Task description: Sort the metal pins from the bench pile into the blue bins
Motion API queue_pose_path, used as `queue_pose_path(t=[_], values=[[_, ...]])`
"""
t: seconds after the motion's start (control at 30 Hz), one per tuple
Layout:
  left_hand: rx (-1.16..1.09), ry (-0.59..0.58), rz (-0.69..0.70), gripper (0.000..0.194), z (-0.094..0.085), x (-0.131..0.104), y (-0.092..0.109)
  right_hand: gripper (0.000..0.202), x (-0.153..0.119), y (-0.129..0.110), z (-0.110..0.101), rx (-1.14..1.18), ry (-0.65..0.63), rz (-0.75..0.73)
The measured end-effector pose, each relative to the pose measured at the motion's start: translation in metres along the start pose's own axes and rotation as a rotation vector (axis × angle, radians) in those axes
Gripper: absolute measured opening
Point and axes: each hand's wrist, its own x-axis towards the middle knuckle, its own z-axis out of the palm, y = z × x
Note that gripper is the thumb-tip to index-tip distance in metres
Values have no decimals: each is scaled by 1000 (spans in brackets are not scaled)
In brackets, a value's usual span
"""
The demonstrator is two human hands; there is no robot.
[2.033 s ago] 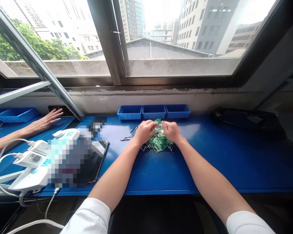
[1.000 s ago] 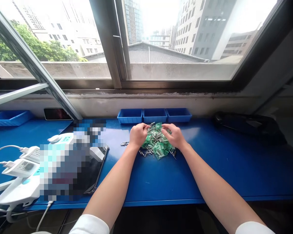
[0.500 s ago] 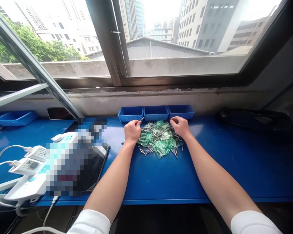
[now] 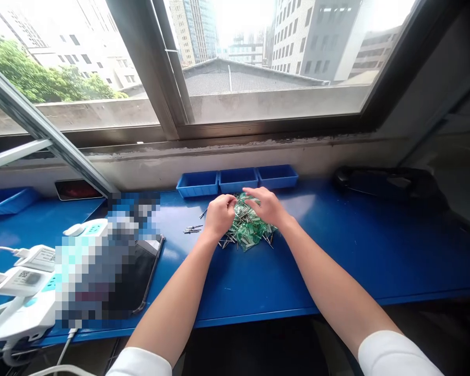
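Note:
A pile of thin metal pins and green plastic packets (image 4: 248, 227) lies on the blue table (image 4: 254, 284). My left hand (image 4: 220, 215) is closed at the pile's left edge, fingertips pinched together; whatever they hold is too small to make out. Over the upper right of the pile, my right hand (image 4: 267, 204) has its fingers apart and nothing visible between them. A few loose pins (image 4: 192, 229) lie left of my left hand, apart from the pile. Three blue bins (image 4: 238, 180) stand in a row just behind the pile.
On the left are a white power strip (image 4: 19, 318) with plugged-in chargers, a dark tablet-like device (image 4: 135, 277) and a phone (image 4: 75, 190). Another blue tray (image 4: 10, 201) sits at far left. A black bag (image 4: 387, 183) lies at the back right, below the window.
My right hand has moved left over the pile and its fingers have spread. My left hand is nearer to it, and the pin it held no longer shows. The view has shifted right.

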Motion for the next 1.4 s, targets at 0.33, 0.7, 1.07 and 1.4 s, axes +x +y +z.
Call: queue_pose_path(t=[0.33, 0.7, 1.07, 1.4], values=[[-64, -78, 5, 18, 4, 0, -4, 27, -1, -11, -1, 456, -14, 316], [52, 51, -231, 21, -20, 15, -51, 52, 5, 50, -14, -330, 277, 476], [180, -102, -243, 25, -10, 9, -71, 63, 0, 71, -5, -362, 163, 471], [295, -124, -197, 34, -31, 10, -67, 35, -11, 55, -4, -248, 287, 383]])
